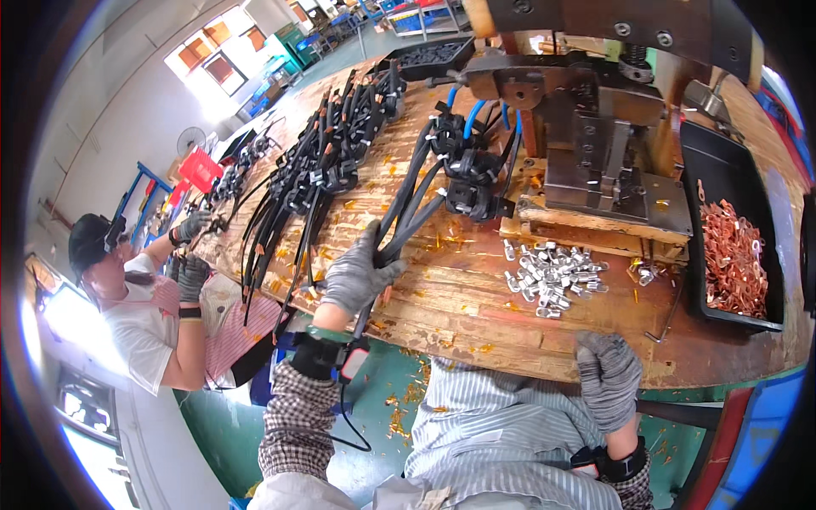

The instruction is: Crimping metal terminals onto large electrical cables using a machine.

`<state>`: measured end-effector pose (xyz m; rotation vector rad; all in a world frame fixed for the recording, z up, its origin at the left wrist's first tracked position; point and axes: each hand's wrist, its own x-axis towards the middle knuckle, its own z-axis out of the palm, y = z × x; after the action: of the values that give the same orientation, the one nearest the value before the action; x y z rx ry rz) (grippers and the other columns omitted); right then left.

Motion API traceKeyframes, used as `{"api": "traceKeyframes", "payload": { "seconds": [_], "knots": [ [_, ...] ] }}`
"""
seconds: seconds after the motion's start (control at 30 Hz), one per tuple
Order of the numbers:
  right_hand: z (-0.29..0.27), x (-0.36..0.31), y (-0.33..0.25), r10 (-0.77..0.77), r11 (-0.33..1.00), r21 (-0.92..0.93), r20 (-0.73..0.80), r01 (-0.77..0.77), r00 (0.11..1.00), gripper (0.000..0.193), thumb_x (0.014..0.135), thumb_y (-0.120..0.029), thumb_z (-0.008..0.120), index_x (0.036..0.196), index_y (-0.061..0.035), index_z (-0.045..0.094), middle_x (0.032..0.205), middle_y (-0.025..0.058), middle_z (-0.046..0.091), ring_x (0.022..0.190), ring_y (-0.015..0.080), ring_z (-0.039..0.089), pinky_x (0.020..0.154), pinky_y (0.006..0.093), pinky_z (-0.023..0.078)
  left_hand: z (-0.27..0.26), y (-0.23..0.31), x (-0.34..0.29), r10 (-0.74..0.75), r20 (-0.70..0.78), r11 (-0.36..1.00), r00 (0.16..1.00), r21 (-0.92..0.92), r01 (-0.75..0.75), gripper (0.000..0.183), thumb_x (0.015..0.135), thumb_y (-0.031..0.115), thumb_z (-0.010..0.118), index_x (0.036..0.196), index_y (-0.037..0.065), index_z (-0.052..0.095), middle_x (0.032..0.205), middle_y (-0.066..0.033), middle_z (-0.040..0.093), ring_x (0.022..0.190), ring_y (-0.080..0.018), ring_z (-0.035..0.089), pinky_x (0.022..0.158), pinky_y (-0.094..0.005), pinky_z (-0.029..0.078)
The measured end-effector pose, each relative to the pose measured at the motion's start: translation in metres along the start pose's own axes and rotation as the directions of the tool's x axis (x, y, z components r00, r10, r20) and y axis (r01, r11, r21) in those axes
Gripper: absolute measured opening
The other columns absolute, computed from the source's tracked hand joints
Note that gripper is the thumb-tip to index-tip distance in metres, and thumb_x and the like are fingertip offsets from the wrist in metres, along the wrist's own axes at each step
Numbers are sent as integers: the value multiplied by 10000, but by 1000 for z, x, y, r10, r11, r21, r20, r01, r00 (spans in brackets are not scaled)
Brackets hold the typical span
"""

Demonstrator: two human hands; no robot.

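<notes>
A pile of cable assemblies (327, 144) is laid on the counter (459, 310). By the left grip (359, 277), closed around them, black cables (414, 183) are held left of the press (586, 157). Silver terminals (552, 276) are heaped before it. The right grip (609, 378) is curled at the counter's edge; whether anything is held cannot be told.

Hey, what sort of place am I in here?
Most likely a factory workshop for assembling cables: a heavy metal press stands on the worn wooden bench, silver metal lugs lie in front of it, and your gloved left hand holds black cables.
</notes>
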<state>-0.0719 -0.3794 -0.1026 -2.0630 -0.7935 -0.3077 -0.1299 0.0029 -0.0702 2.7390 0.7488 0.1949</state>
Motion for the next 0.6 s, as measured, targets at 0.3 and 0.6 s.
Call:
{"api": "traceKeyframes", "payload": {
  "seconds": [0.3,0.6],
  "knots": [
    [2,-2,1,-40,994,-102,0,40,999,129,776,-118,591,890,-58,600,821,129,589,739,303,546,666,388,432,-45,-39,-28,105,201,987,974,-143,-77,334,832,200,574,1098,0,537,1021,-151,566,934,-248,554,813,-312,439],
    [5,-8,3,17,996,-83,5,-16,1000,125,775,-127,594,877,-54,597,792,127,574,725,305,543,665,397,427,-5,-14,-71,82,-187,996,979,-13,-86,317,859,274,529,1050,23,569,908,-196,610,850,-317,600,730,-359,471]
  ]
}}
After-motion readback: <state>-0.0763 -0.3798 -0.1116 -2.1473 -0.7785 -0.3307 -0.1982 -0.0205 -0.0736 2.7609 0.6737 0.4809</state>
